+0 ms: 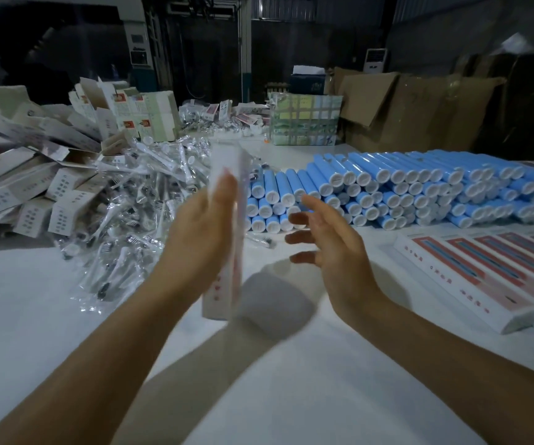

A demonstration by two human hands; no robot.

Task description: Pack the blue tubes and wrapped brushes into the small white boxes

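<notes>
The left hand [201,239] holds a white box [225,232] upright above the table's [66,332] middle; the right hand [326,239] hangs released beside it. Next likely reaches the blue tubes [387,191] stacked toward the far right edge.

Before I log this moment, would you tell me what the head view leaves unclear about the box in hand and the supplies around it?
- White box: motion-blurred; its print and whether its ends are closed cannot be told; the left hand hides one side.
- Right hand: blurred fingertips.
- Wrapped brushes: glare on the plastic hides detail.
- Blue tubes: the stack's far right end is cut by the frame edge.
- Finished boxes: cut off at right.
</notes>
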